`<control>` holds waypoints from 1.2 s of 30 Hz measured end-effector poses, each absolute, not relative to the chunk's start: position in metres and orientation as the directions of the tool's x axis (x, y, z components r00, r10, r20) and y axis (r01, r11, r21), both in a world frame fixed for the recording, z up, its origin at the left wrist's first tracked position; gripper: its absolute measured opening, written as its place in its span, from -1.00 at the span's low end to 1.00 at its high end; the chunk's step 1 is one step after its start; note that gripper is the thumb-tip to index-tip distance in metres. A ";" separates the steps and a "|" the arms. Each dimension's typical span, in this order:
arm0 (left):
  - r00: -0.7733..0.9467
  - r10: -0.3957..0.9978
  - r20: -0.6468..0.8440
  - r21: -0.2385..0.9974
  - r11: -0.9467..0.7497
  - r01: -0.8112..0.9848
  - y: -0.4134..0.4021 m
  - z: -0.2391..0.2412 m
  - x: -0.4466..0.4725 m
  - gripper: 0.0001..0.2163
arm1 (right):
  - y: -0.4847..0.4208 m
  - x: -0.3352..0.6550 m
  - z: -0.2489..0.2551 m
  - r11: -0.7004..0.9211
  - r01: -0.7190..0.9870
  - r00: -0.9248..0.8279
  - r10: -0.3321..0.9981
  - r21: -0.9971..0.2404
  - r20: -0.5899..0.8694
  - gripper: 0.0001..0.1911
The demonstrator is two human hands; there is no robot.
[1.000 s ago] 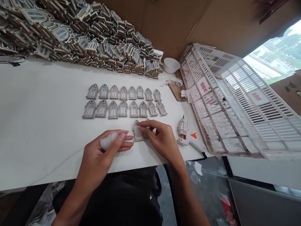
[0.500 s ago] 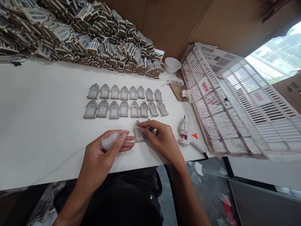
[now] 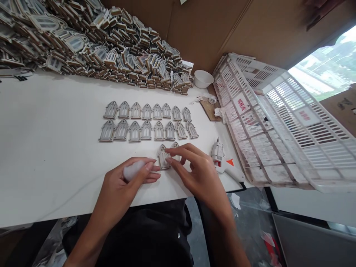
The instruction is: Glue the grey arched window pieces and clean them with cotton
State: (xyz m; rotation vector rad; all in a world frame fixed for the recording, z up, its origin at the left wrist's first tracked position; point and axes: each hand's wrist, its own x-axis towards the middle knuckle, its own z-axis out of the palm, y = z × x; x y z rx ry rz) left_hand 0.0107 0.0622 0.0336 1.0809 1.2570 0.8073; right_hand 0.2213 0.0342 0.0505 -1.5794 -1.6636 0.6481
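My left hand [image 3: 126, 185] is closed around a smooth, whitish, rounded bundle [image 3: 133, 170], whose exact kind I cannot make out. Its fingertips point toward a small arched window-shaped piece [image 3: 163, 158] lying on the white table [image 3: 69, 148]. Over that piece's right edge is my right hand [image 3: 196, 167], thumb and forefinger apart; whether they touch it is unclear. A second arched piece [image 3: 176, 145] is partly hidden behind the right hand. Beyond my hands, similar arched pieces [image 3: 135, 131] lie in two neat rows.
A large heap of arched pieces [image 3: 116, 55] fills the back left. On the right are a glue gun [image 3: 218, 152] and a white plastic crate [image 3: 250, 126]. A white bowl [image 3: 203, 79] and a brown board [image 3: 210, 110] are near the crate.
My right hand has shifted slightly right, its fingers more apart, showing more of the arched piece. My left hand, with the whitish bundle, has moved a little right and down.
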 end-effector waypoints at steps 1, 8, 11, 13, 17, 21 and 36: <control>0.193 0.920 -0.342 0.940 0.329 0.093 0.063 0.034 0.010 -0.57 | 0.031 0.219 0.055 0.127 0.588 0.019 0.985 -0.799 0.170 -0.78; 0.256 0.890 -0.377 0.926 0.358 0.119 0.060 0.044 0.010 -0.67 | 0.035 0.213 0.055 0.078 0.408 -0.059 0.996 -0.910 0.059 -0.89; 0.297 0.880 -0.369 0.929 0.352 0.113 0.060 0.040 0.009 -0.62 | 0.037 0.214 0.051 0.034 0.380 -0.019 0.999 -0.924 0.028 -0.91; 0.309 0.876 -0.369 0.929 0.350 0.117 0.060 0.037 0.009 -0.58 | 0.037 0.215 0.050 0.027 0.377 0.059 0.997 -0.926 0.054 -0.92; 0.219 0.896 -0.385 0.922 0.367 0.120 0.063 0.037 0.010 -0.53 | 0.041 0.214 0.045 0.126 0.506 0.197 0.947 -0.854 0.256 -0.93; 0.246 0.887 -0.390 0.916 0.402 0.001 0.071 0.032 0.005 -0.43 | 0.046 0.213 0.036 0.187 0.661 0.180 0.901 -0.727 0.395 -0.91; 0.245 0.877 -0.412 0.861 0.463 -0.210 0.077 0.027 0.003 -0.54 | 0.046 0.212 0.030 0.166 0.809 0.090 0.913 -0.564 0.398 -0.88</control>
